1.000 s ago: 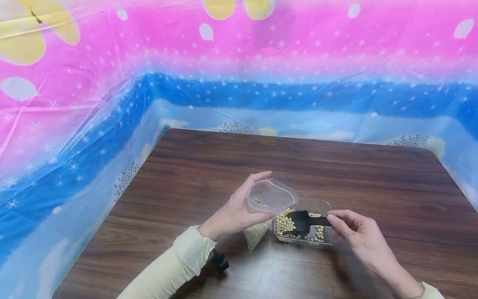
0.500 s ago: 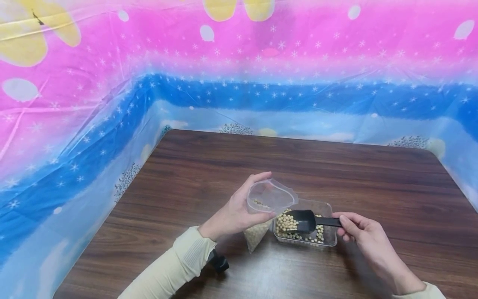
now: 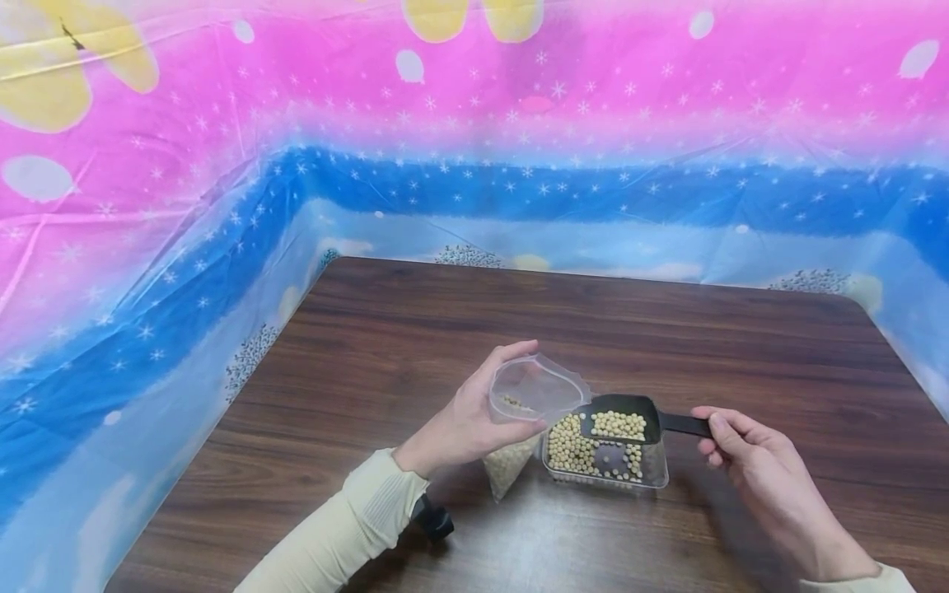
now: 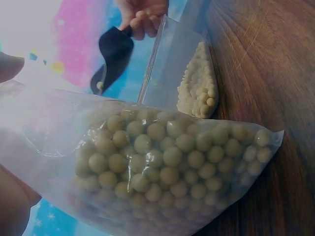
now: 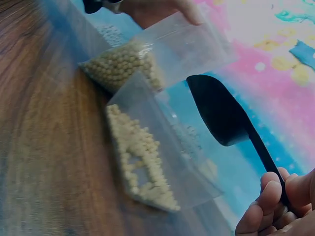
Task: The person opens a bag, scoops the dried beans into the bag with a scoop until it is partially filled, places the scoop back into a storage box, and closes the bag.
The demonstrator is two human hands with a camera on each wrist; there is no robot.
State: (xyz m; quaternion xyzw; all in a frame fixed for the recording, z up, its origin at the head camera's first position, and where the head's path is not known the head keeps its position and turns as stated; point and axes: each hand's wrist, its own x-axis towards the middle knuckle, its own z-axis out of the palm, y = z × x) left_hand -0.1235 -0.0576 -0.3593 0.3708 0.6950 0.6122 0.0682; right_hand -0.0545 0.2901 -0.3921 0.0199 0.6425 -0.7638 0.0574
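My left hand [image 3: 467, 412] holds a clear plastic bag [image 3: 539, 387] by its top, thumb and fingers spread round its gaping mouth. Round beige beans fill the bag's lower part, seen close in the left wrist view, where the bag [image 4: 167, 157] stands over the wood. In my right hand [image 3: 771, 478], thumb and fingers pinch the handle of a black scoop [image 3: 654, 412]. Beans [image 3: 619, 425] lie in the scoop's bowl, raised above a clear rectangular container [image 3: 656, 479]. More beans [image 3: 569, 445] spread over the container's floor, densest at its left.
The dark wood-grain table [image 3: 415, 321] carries the bag and container close together. Behind it hangs a pink and blue printed cloth [image 3: 474, 189]. A black device [image 3: 433, 520] is strapped at my left wrist.
My right hand has lifted the scoop out of the container and moved right, with beans now in the bowl. The left hand and bag have stayed put.
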